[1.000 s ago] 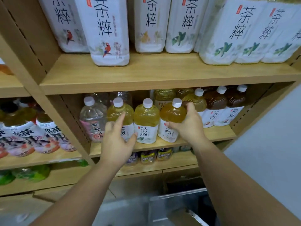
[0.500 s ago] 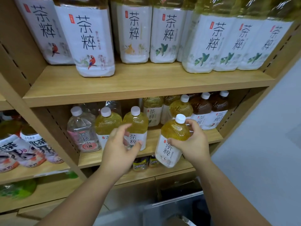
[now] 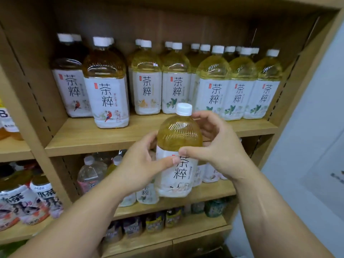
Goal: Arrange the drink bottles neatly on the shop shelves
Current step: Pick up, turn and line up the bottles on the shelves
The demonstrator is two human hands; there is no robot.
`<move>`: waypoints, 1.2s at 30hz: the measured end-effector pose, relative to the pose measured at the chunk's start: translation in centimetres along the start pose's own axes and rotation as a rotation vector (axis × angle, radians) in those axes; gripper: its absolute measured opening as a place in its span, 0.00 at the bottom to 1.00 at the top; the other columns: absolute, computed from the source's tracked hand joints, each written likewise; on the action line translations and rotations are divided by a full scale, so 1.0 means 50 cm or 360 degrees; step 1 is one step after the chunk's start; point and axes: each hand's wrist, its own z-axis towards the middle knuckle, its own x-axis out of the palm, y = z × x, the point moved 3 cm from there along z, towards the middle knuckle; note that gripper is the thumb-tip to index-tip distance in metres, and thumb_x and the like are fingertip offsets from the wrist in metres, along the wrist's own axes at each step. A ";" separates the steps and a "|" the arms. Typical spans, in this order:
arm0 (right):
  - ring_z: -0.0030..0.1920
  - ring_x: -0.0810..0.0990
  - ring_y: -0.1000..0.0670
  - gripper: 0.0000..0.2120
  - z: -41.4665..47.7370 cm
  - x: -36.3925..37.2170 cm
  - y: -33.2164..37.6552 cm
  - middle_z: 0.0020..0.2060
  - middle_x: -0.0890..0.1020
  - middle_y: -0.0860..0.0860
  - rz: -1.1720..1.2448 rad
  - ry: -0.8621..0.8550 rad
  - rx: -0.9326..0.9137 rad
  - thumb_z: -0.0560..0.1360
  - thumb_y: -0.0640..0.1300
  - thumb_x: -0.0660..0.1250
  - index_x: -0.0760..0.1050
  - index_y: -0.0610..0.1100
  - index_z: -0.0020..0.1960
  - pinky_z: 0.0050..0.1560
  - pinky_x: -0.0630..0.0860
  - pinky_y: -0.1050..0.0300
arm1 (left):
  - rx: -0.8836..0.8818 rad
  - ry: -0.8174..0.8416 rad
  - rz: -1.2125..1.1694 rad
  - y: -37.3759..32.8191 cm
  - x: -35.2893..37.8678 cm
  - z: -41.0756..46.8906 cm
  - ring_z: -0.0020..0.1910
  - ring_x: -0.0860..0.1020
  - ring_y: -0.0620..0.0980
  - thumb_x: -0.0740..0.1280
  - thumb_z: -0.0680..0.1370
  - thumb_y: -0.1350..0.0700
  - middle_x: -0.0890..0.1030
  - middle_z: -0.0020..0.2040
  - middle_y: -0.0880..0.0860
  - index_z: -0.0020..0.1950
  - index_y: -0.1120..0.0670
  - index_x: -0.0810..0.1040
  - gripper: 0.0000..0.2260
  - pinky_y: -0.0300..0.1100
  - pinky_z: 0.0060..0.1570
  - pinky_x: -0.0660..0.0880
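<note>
Golden-yellow tea fills the single held bottle [image 3: 179, 135] in the head view. It is upright in the air in front of the edge of the upper shelf [image 3: 83, 140], with the middle shelf [image 3: 210, 192] behind its base.

Two hands carry it. The left hand [image 3: 137, 172] wraps the left side, thumb laid across the white label [image 3: 178, 175]. The right hand [image 3: 221, 148] cups the shoulder from the right, its fingers [image 3: 203, 118] curled round the back just under the white cap [image 3: 184, 108] and its thumb pressed at the label's top edge. Both sets of fingers are clamped on the bottle.

The plastic is ribbed at the dome. Large black characters run down the label, above a faint drawing near the foot.

Seven large bottles [image 3: 212, 94] face front on the upper shelf. Two at left hold darker tea and carry parrot labels, and five to the right are pale yellow. More white caps show behind them, too crowded to count.

On the middle shelf, one clear bottle with a pink label [image 3: 91, 175] stands at left, and others are partly hidden by the hands. A row of small bottles [image 3: 149, 224] lines the lower shelf.
</note>
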 end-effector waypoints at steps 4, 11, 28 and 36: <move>0.55 0.85 0.54 0.30 0.054 -0.006 0.074 0.55 0.84 0.53 0.0129 -0.0157 -0.0184 0.63 0.42 0.84 0.76 0.56 0.59 0.56 0.82 0.55 | 0.0162 -0.0229 0.0019 -0.098 -0.026 0.042 0.58 0.84 0.48 0.82 0.67 0.51 0.86 0.57 0.49 0.64 0.49 0.78 0.27 0.51 0.58 0.81; 0.53 0.84 0.57 0.23 0.134 0.050 0.060 0.55 0.85 0.53 0.0194 -0.0211 -0.0138 0.77 0.49 0.74 0.72 0.57 0.69 0.53 0.81 0.56 | 0.0183 -0.0584 -0.0054 -0.142 -0.071 0.116 0.53 0.86 0.54 0.77 0.74 0.54 0.87 0.55 0.55 0.66 0.56 0.77 0.22 0.59 0.54 0.82; 0.59 0.80 0.57 0.33 0.199 0.143 -0.029 0.57 0.81 0.61 -0.0337 -0.0346 -0.0086 0.74 0.50 0.76 0.66 0.59 0.76 0.59 0.79 0.59 | 0.0105 -0.0840 0.1279 -0.088 -0.092 0.121 0.60 0.78 0.54 0.66 0.82 0.54 0.80 0.63 0.54 0.82 0.51 0.60 0.29 0.53 0.63 0.76; 0.57 0.80 0.58 0.27 0.240 0.160 -0.028 0.57 0.82 0.61 -0.0412 -0.0317 -0.0062 0.76 0.50 0.74 0.70 0.56 0.73 0.54 0.76 0.65 | 0.0140 -0.0670 0.1350 -0.044 -0.099 0.101 0.74 0.70 0.56 0.62 0.82 0.62 0.71 0.75 0.58 0.79 0.58 0.65 0.24 0.54 0.73 0.68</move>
